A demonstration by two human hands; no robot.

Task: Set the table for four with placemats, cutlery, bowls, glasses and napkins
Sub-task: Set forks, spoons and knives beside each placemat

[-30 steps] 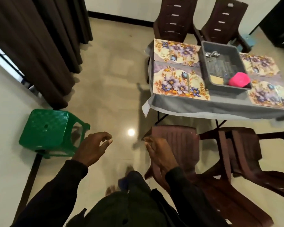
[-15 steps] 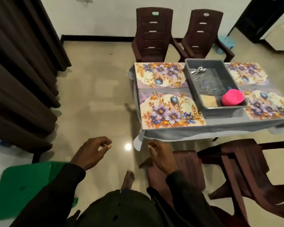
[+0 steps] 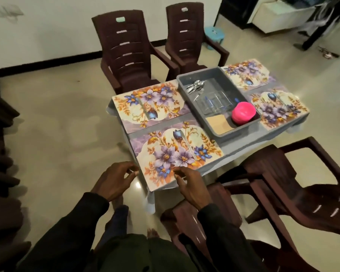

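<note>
Left hand (image 3: 114, 178) and right hand (image 3: 190, 186) seemingly loosely curled, empty.

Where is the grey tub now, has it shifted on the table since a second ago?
No. The grey tub still sits between the near left placemat and the near right placemat, same as before; only the view has come nearer.
</note>
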